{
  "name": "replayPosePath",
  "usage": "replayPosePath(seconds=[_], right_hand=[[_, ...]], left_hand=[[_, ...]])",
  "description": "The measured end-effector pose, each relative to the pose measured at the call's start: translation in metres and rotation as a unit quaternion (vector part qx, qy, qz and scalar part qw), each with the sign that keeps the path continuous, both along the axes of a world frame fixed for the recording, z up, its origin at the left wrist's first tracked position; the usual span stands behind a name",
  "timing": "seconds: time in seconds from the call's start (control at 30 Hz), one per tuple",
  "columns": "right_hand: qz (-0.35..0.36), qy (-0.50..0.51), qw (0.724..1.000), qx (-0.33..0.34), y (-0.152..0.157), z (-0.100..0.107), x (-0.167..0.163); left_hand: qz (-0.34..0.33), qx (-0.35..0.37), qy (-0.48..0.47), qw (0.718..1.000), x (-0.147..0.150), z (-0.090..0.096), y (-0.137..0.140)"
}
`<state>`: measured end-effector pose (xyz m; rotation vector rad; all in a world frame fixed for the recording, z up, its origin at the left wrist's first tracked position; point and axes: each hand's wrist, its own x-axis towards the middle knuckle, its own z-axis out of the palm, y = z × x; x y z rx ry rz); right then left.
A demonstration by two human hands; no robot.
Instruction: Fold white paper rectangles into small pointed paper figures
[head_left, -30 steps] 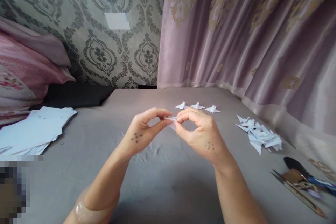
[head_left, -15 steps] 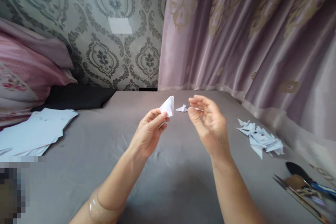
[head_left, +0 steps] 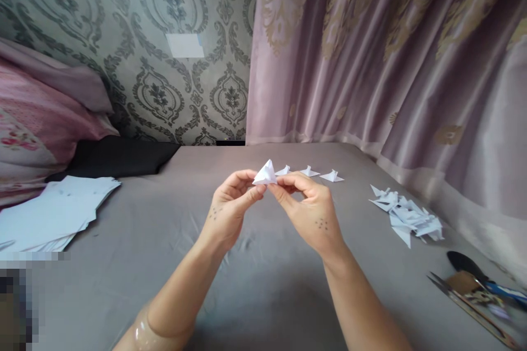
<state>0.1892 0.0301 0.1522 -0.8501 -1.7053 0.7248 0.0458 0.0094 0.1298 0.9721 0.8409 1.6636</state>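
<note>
A small folded piece of white paper (head_left: 267,172), triangular with its tip upward, is held in the air between both hands. My left hand (head_left: 233,205) pinches its left lower side with thumb and fingertips. At its right lower corner, my right hand (head_left: 310,205) grips it between thumb and curled fingers. Just behind the hands, several small folded paper birds stand in a row on the grey cloth, among them a middle one (head_left: 309,171) and a right one (head_left: 332,176).
A pile of folded white paper birds (head_left: 407,214) lies to the right. Nearer me on that side are scissors (head_left: 469,307) and a dark-bladed tool (head_left: 465,264). At the left rests a stack of white sheets (head_left: 61,208) beside a black cloth (head_left: 119,154). Pink curtains (head_left: 329,66) hang behind.
My right hand has come in from the right and closed on the folded paper. My left hand has turned it and lowered it slightly. More of the bird row shows.
</note>
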Motion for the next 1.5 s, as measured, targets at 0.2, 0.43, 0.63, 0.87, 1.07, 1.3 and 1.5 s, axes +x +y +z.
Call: replayPosePath(seconds=[0.2,0.43,0.63,0.87,1.07,1.3,1.5], right_hand=[[0.014,-0.026,0.999,0.027,-0.005,0.005,0.002],[-0.036,-0.035,0.995,0.087,-0.013,0.009,0.003],[-0.052,-0.076,0.976,0.197,-0.021,0.015,0.001],[-0.01,-0.073,0.979,0.19,-0.028,0.019,0.003],[-0.05,-0.064,0.977,0.197,-0.027,0.019,0.0],[-0.081,-0.066,0.962,0.253,-0.025,0.015,-0.002],[-0.113,-0.076,0.946,0.294,-0.027,0.017,-0.003]], left_hand=[[-0.008,0.08,0.055,0.995,-0.007,0.003,-0.004],[0.06,0.133,0.074,0.987,-0.003,0.004,-0.008],[0.083,0.176,0.089,0.977,-0.001,0.009,-0.014],[0.088,0.155,0.11,0.978,-0.001,0.012,-0.017],[0.085,0.146,0.12,0.978,0.0,0.016,-0.02],[0.091,0.141,0.12,0.979,0.001,0.018,-0.021],[0.091,0.146,0.124,0.977,0.002,0.018,-0.021]])
